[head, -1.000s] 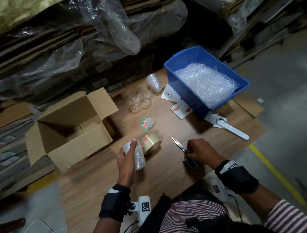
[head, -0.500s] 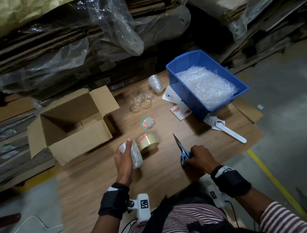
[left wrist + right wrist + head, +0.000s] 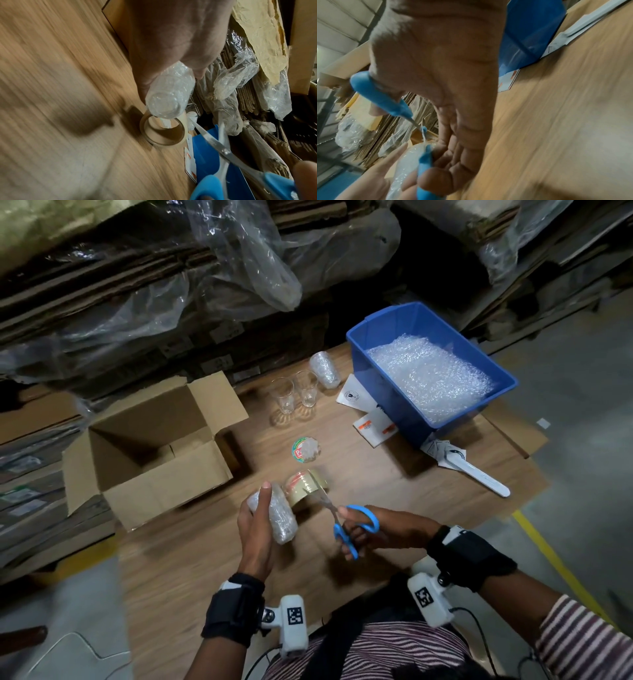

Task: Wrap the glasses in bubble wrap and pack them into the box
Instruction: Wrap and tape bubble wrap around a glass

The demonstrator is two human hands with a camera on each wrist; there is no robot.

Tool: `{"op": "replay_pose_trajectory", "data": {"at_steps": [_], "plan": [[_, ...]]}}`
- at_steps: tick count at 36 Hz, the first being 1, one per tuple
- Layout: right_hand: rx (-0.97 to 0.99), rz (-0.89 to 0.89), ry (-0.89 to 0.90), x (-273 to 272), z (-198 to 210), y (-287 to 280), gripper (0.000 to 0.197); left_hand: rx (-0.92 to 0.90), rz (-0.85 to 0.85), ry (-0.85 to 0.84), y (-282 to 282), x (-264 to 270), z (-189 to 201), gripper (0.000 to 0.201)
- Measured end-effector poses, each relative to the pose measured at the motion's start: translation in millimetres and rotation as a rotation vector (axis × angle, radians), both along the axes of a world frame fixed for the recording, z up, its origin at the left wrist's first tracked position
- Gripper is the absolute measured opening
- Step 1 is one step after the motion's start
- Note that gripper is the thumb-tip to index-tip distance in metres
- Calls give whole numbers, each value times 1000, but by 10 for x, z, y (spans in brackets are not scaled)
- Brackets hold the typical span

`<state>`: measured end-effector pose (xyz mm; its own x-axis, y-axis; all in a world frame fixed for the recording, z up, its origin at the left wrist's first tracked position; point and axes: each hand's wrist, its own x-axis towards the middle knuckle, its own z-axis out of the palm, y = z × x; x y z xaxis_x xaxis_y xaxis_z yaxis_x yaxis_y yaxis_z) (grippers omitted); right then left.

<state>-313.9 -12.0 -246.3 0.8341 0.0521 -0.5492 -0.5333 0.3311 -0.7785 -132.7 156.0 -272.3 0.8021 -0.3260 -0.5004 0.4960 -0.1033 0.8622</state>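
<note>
My left hand (image 3: 255, 522) grips a glass wrapped in bubble wrap (image 3: 279, 518) above the wooden table; the same wrapped glass (image 3: 169, 97) fills the left wrist view. Just behind it stands a roll of clear tape (image 3: 306, 486), also seen as the tape roll (image 3: 163, 133). My right hand (image 3: 373, 529) holds blue-handled scissors (image 3: 354, 525), blades apart and pointing at the tape between roll and glass. Two bare glasses (image 3: 296, 395) stand at the back beside another wrapped glass (image 3: 324, 369). The open cardboard box (image 3: 150, 446) sits at left.
A blue bin (image 3: 428, 371) holding bubble wrap sits back right, with paper cards (image 3: 375, 428) and a white flat tool (image 3: 479, 475) beside it. A small round lid (image 3: 306, 450) lies mid-table. Stacked cardboard and plastic sheeting rise behind the table.
My right hand lifted the scissors off the table and swung them left to the tape, blades now apart. The left hand kept holding the wrapped glass by the roll.
</note>
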Motion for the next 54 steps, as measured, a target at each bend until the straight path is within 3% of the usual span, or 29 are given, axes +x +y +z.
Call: {"op": "replay_pose_trajectory", "data": {"at_steps": [9, 19, 29, 42, 47, 54], "plan": [[50, 67, 63, 93, -19, 16, 84, -13, 32, 25, 1, -6, -47, 87], [-6, 108, 31, 132, 20, 105, 68, -12, 32, 8, 17, 53, -126, 87], [-72, 27, 34, 349, -28, 239, 72, -28, -8, 6, 27, 12, -136, 88], [-127, 9, -72, 454, -43, 376, 66, -23, 37, -29, 46, -58, -114, 72], [-166, -62, -71, 425, -53, 416, 59, -21, 34, -8, 38, -58, -140, 83], [-196, -76, -41, 454, -86, 444, 65, -14, 42, -8, 32, -76, -126, 81]]}}
